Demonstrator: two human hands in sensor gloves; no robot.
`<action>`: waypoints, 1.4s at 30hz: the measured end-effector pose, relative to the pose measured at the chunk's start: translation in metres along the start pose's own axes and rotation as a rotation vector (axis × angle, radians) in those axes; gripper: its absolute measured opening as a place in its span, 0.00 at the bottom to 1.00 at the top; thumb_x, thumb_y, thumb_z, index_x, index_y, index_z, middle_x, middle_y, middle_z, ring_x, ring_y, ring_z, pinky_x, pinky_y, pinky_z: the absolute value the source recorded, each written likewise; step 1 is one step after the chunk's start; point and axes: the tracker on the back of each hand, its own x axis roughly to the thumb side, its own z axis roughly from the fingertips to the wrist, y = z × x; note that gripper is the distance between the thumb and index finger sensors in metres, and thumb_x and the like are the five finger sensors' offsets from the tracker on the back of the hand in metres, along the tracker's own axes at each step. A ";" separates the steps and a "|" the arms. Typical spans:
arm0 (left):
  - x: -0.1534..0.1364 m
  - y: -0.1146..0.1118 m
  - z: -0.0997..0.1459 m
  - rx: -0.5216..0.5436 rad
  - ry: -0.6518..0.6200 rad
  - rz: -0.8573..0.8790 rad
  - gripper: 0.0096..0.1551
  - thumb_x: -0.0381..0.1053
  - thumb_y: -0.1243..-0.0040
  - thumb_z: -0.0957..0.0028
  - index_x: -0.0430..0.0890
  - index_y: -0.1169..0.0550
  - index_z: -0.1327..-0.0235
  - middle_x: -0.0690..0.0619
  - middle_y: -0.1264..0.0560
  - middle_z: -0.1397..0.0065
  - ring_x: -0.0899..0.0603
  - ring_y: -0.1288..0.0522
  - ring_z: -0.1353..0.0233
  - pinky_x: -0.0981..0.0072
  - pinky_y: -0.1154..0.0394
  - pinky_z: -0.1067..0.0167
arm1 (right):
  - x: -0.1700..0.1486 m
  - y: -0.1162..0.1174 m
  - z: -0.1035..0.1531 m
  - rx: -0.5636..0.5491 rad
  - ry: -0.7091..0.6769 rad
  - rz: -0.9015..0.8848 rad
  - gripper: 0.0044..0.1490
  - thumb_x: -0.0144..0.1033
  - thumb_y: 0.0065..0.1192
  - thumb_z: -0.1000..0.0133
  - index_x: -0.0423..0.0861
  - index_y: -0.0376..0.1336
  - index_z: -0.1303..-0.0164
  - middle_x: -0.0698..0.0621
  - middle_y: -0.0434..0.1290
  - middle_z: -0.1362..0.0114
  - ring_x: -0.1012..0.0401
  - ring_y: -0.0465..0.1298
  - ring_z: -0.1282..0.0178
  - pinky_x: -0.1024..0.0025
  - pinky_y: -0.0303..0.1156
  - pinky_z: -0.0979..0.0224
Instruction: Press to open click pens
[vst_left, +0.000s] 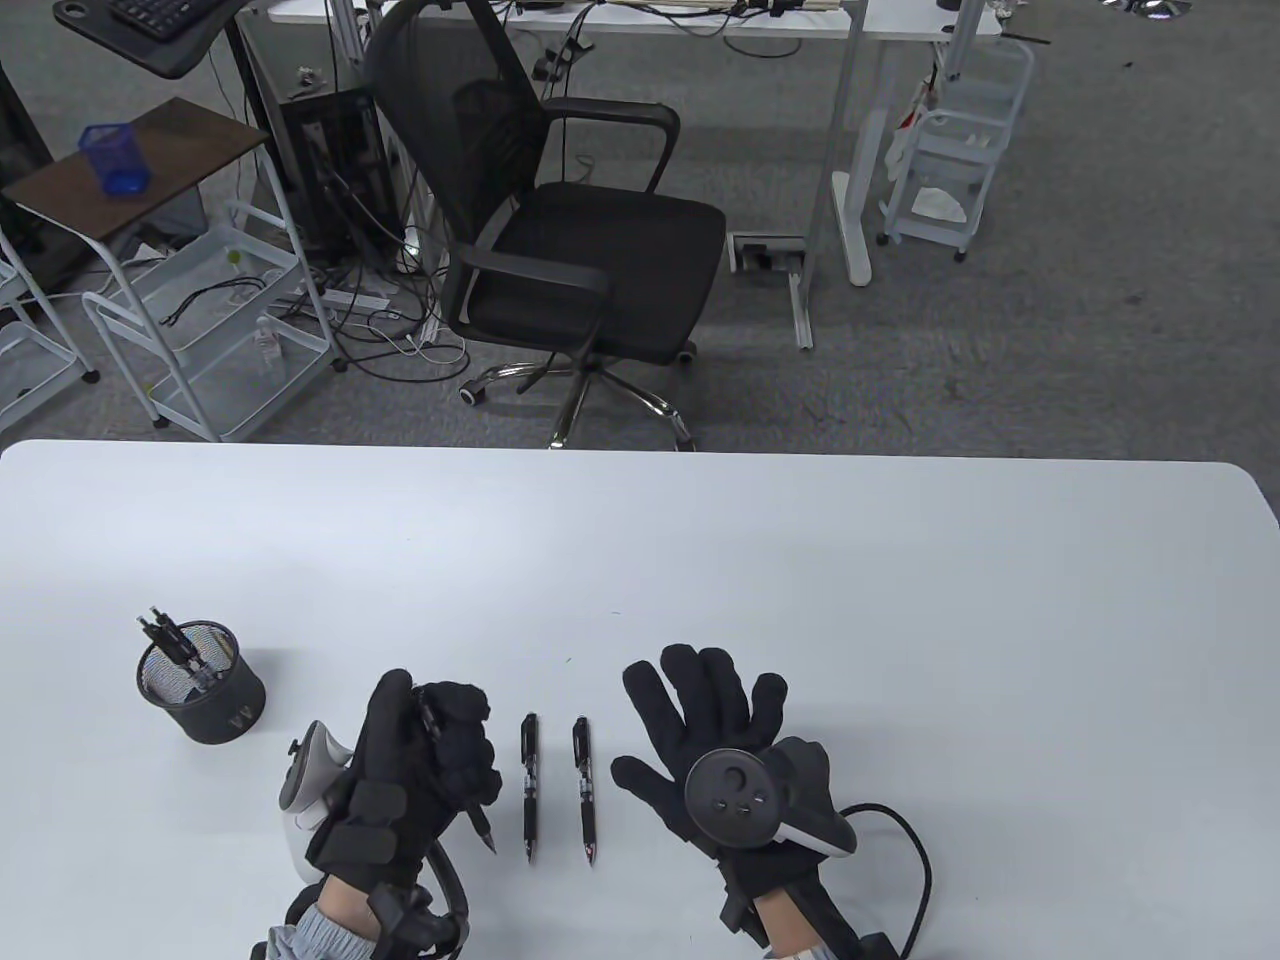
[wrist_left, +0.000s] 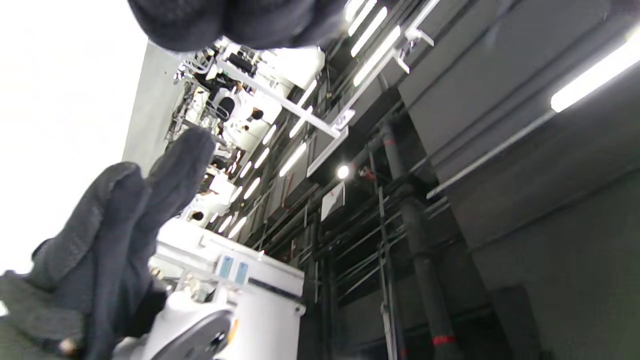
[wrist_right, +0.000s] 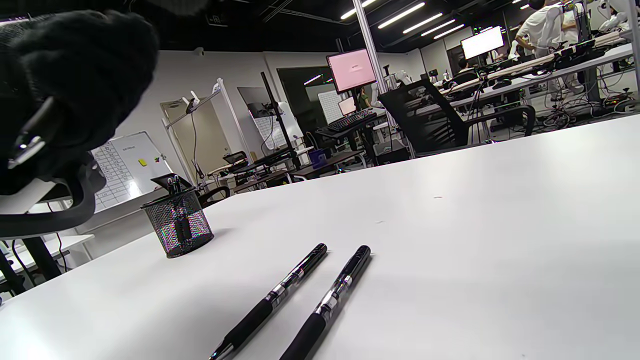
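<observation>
My left hand (vst_left: 440, 745) grips a black click pen (vst_left: 478, 822) in a fist just above the white table (vst_left: 640, 560). The pen's tip points back toward me and the thumb lies over its upper end. Two more black click pens lie side by side between my hands, one (vst_left: 528, 787) nearer the left hand and one (vst_left: 585, 790) nearer the right. They also show in the right wrist view (wrist_right: 280, 295) (wrist_right: 331, 300). My right hand (vst_left: 705, 705) is open with fingers spread, flat on the table to their right, holding nothing.
A black mesh pen cup (vst_left: 203, 687) with several pens stands at the left of the table, also in the right wrist view (wrist_right: 177, 226). A black office chair (vst_left: 570, 230) stands beyond the far edge. The left wrist view looks up at the ceiling.
</observation>
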 end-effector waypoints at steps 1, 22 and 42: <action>0.002 -0.002 -0.002 -0.042 0.010 -0.036 0.42 0.65 0.82 0.22 0.32 0.54 0.14 0.45 0.35 0.29 0.44 0.30 0.34 0.46 0.29 0.29 | 0.000 0.000 0.000 0.000 0.001 -0.001 0.49 0.55 0.41 0.29 0.44 0.33 0.06 0.32 0.28 0.09 0.30 0.31 0.14 0.20 0.21 0.32; -0.008 0.032 -0.019 0.342 0.533 -1.005 0.28 0.47 0.52 0.23 0.36 0.37 0.14 0.43 0.23 0.24 0.36 0.28 0.33 0.45 0.25 0.34 | -0.002 -0.002 0.001 -0.008 -0.006 -0.025 0.49 0.56 0.41 0.29 0.44 0.34 0.06 0.32 0.28 0.09 0.30 0.30 0.14 0.20 0.21 0.32; -0.061 0.051 -0.073 0.378 1.007 -1.644 0.30 0.53 0.41 0.27 0.35 0.32 0.23 0.38 0.26 0.36 0.47 0.21 0.44 0.73 0.14 0.50 | -0.005 -0.003 0.001 -0.011 -0.006 -0.037 0.48 0.55 0.41 0.29 0.44 0.34 0.06 0.32 0.28 0.09 0.30 0.30 0.14 0.20 0.21 0.32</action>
